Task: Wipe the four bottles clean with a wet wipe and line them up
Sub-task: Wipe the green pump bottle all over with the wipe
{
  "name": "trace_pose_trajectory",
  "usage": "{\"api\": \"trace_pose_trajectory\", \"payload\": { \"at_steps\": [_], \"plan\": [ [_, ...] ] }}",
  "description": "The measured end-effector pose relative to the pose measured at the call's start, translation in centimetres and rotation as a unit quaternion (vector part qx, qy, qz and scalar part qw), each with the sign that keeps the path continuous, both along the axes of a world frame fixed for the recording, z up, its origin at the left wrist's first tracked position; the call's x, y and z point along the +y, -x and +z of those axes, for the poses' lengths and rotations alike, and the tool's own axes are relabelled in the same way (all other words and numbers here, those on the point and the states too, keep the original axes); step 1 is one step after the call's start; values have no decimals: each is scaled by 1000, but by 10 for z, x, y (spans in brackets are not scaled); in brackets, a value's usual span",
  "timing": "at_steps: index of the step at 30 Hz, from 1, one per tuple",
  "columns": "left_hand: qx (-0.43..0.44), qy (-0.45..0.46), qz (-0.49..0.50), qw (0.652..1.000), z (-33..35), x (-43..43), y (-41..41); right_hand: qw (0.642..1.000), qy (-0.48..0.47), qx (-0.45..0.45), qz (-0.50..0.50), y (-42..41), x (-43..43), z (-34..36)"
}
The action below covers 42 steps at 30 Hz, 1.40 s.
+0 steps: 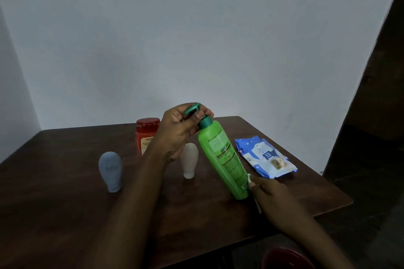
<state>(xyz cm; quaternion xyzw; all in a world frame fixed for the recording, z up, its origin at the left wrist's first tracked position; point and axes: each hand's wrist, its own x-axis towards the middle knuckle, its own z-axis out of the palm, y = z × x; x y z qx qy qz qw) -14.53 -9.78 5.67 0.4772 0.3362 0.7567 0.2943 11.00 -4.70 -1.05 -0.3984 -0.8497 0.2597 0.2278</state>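
A tall green pump bottle (223,159) leans tilted over the brown table (65,203), its base near the table top. My left hand (181,131) grips its dark green pump head. My right hand (269,190) holds a white wet wipe (251,183) against the bottle's lower side. A blue-grey squeeze bottle (110,170) stands cap-down at the left. A cream squeeze bottle (189,160) stands cap-down just behind my left wrist. A red jar-like bottle (147,135) with a red lid stands at the back, partly hidden by my left forearm.
A blue and white pack of wet wipes (265,157) lies at the right of the table. The table's right edge runs close to my right hand. A dark red round object (286,259) sits below the table's near edge. Pale walls stand behind.
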Motion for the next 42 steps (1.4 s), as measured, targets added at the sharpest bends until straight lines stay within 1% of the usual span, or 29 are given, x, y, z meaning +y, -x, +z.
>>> {"api": "trace_pose_trajectory", "payload": {
  "at_steps": [3,5,8,12,14,16,19,22,25,28,30,31,34,37,39,42],
  "plan": [
    [-1,5,6,1000,-1,0,0,1000,10,-8,-14,6,3,3],
    [-2,5,5,1000,0,0,1,1000,-9,8,-2,16,1,11],
    [1,2,5,1000,2,-2,0,995,-34,88,33,36,-8,29],
    [8,3,14,1000,-1,-2,3,970,-45,209,116,66,-13,48],
    [15,6,22,1000,-2,0,5,961,-53,237,133,75,-11,48],
    [23,6,27,999,-3,0,6,963,-77,231,120,77,-13,40],
    [18,8,36,999,-4,1,9,971,-92,210,60,67,-21,13],
    [5,12,47,999,-3,3,12,988,-59,140,-7,44,-22,-8],
    [13,19,60,998,-4,2,11,997,-16,69,-34,22,-16,-15],
    [19,25,72,997,-4,-1,6,998,10,51,-34,15,-16,-16],
    [24,25,77,996,-3,-3,2,997,5,64,-41,20,-19,-17],
    [29,24,83,996,-1,-4,-1,995,-3,88,-40,25,-22,-18],
    [55,20,114,992,3,-3,-10,978,-62,201,-3,45,-36,-11],
    [81,20,141,987,5,-4,-13,953,-130,270,48,67,-51,3],
    [93,18,152,984,6,-5,-11,941,-173,285,63,81,-58,9],
    [97,14,159,982,6,-7,-10,930,-268,246,48,95,-59,9]
  ]
}}
